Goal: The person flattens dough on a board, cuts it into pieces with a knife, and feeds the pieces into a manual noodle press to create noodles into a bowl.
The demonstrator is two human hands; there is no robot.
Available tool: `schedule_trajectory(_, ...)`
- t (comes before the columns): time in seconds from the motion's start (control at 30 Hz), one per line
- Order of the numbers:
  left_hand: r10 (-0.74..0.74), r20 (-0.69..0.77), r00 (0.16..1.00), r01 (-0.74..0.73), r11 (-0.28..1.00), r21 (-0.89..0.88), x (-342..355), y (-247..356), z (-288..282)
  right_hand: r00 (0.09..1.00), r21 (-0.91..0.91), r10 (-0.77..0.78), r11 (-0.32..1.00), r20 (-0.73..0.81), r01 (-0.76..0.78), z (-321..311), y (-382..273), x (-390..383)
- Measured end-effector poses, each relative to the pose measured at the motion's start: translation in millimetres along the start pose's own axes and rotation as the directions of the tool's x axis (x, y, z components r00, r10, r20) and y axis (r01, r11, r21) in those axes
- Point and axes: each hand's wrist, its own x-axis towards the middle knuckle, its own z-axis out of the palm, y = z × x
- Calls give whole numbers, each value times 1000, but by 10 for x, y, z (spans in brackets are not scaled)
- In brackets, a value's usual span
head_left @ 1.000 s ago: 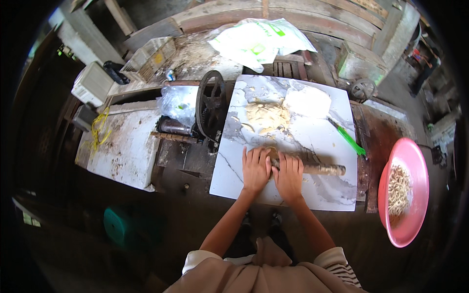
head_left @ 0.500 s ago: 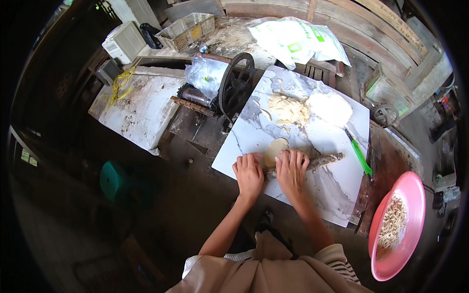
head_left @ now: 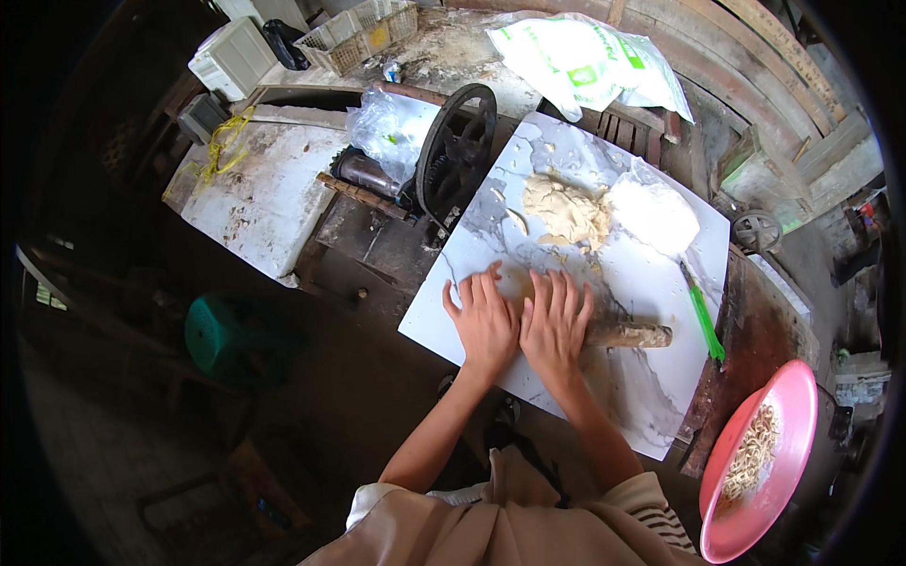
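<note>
A short wooden rolling pin (head_left: pixel 630 335) lies on the white marble-patterned board (head_left: pixel 436 325), its right end sticking out past my right hand (head_left: pixel 555 330). That hand rests palm down over the pin, fingers stretched forward and apart. Beside it, nearly touching, my left hand (head_left: pixel 486 325) is also flat with spread fingers; the pin's left end is hidden underneath. A flattened dough piece (head_left: pixel 511 281) shows only in part between my fingertips. Farther back sit a crumbly lump of dough (head_left: pixel 564 209) and a clear bag of white powder (head_left: pixel 653 212).
A green-handled knife (head_left: pixel 704 323) lies along the board's right edge. Lower right stands a pink basin (head_left: pixel 800 406) holding pale curled strips. Left of the board is a machine with a black wheel (head_left: pixel 458 158). A green stool (head_left: pixel 213 332) stands on the floor.
My hands have gone from curled fingers to stretched, flatter ones, over the pin. The rolling pin has turned, its right end now lower. The flattened dough is now mostly covered.
</note>
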Motion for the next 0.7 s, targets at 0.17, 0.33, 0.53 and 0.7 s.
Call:
schedule_trajectory(0.17,-11,-71,997,18,994,108,585,-4,220,986,-22,60,998,-157,-64,122,90,608)
schedule_trajectory(0.33,-11,-102,995,25,990,136,508,-54,241,989,15,83,997,-122,-82,146,76,564)
schedule_trajectory(0.53,43,48,998,-45,998,37,-121,-25,32,997,-63,56,997,56,-53,-65,-42,-71)
schedule_trajectory(0.7,85,-36,996,-86,996,-27,463,-12,153,992,-8,113,993,-49,-114,32,34,461)
